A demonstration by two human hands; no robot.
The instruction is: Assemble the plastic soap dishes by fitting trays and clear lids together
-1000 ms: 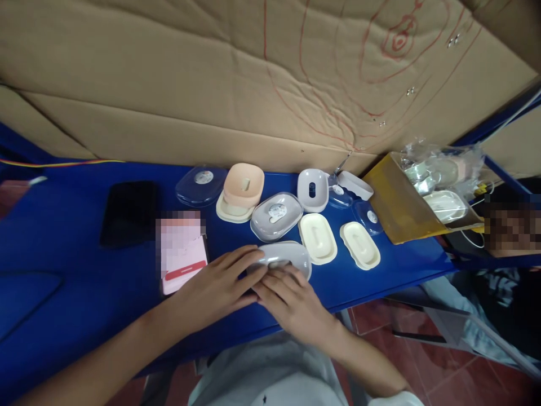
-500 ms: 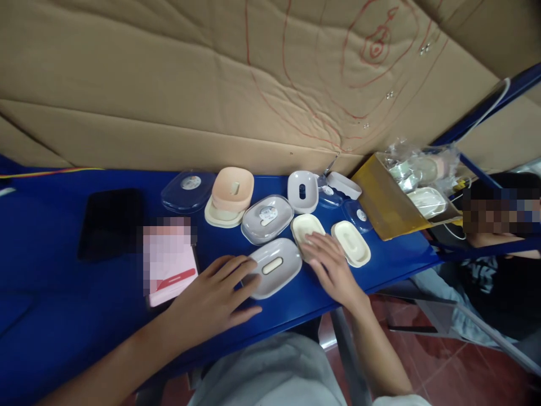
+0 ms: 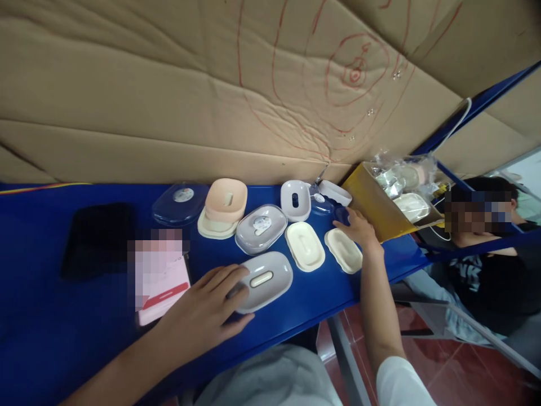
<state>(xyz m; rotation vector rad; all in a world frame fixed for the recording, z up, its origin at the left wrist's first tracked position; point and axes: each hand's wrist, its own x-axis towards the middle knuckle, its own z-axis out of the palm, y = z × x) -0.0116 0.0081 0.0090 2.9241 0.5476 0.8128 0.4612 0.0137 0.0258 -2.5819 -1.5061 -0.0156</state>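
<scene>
head view, down over blue table [image 3: 63, 338], close

This looks like a makeshift packing or assembly workstation rather than a home. A blue table [image 3: 51, 332] backed by large cardboard sheets [image 3: 169, 101] holds many alike plastic soap dishes [image 3: 304, 246] and clear lids [image 3: 180, 201]. A yellow box [image 3: 376, 206] of bagged stock stands at its end, where another person [image 3: 486, 265] sits.

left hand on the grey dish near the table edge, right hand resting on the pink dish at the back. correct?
Not quite. The left hand is on the grey dish near the table edge, but the right hand reaches to the small clear lid beside the yellow box, past a cream insert. The pink dish is untouched. The head view shows it.
</scene>
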